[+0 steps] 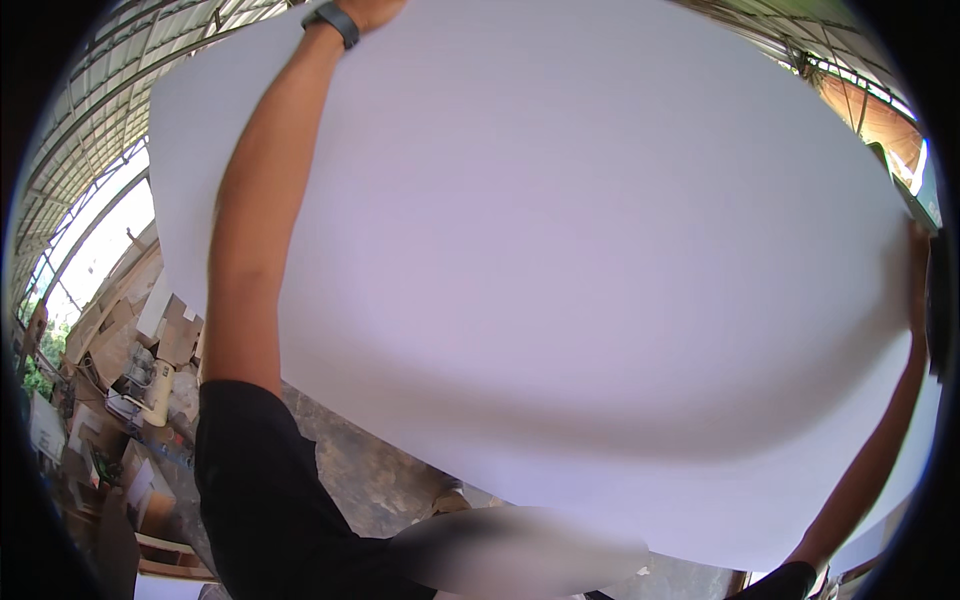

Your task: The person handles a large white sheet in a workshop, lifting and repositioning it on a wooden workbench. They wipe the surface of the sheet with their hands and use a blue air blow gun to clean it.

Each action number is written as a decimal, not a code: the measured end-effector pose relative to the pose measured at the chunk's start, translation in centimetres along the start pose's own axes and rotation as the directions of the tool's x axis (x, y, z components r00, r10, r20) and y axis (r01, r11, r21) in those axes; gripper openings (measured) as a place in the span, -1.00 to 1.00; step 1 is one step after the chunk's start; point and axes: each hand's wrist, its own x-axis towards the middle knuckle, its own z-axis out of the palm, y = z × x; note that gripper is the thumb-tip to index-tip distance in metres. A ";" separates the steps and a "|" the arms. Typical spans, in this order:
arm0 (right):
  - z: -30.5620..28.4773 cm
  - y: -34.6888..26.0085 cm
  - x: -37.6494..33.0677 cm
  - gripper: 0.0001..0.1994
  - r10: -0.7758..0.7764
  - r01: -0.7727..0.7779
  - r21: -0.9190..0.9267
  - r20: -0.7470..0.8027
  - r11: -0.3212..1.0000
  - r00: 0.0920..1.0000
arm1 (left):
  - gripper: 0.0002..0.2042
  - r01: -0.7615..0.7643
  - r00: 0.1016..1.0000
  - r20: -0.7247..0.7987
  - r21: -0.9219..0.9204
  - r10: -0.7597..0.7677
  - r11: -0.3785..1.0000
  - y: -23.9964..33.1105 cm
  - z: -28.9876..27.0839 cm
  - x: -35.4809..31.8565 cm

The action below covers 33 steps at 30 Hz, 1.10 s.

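Observation:
A large white sheet (560, 260) fills most of the view, held up close in front of me. My left arm, in a black sleeve with a dark wristband, reaches up along the sheet's left side. My left hand (372, 10) grips the sheet's top edge at the upper rim of the picture, and only part of the hand shows. My right arm rises from the lower right, where my right hand (918, 275) holds the sheet's right edge. The fingers of both hands are mostly hidden behind the sheet.
A metal truss roof (120, 90) arches overhead. Stacks of cardboard pieces and boxes (130, 340) stand at the left, with daylight behind them. Grey concrete floor (370, 480) shows under the sheet's lower edge.

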 end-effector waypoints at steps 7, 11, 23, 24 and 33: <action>22.5 -2.4 -3.4 -0.46 0.162 -0.185 0.084 0.222 0.979 0.962 | -0.35 0.189 0.940 0.281 0.044 -0.194 0.981 -9.6 7.5 -9.4; 33.4 -6.4 -5.7 -0.38 0.314 -0.351 0.006 0.435 0.936 0.844 | -0.35 0.190 0.894 0.365 0.216 -0.260 0.958 -13.4 15.0 -16.2; 60.7 -15.6 -26.9 -0.44 0.458 -0.229 -0.409 0.653 0.883 0.602 | -0.43 0.462 0.437 0.659 0.420 -0.612 0.781 -17.2 41.4 -51.1; 60.8 -16.5 -30.1 -0.32 0.477 -0.282 -0.386 0.737 0.879 0.479 | -0.37 0.479 0.407 0.685 0.403 -0.604 0.780 -15.6 41.4 -53.7; 47.7 -31.7 -38.1 -0.20 0.226 -0.174 -0.182 0.932 0.968 0.282 | -0.27 0.352 0.243 0.788 0.472 -0.566 0.809 -13.0 23.3 -63.6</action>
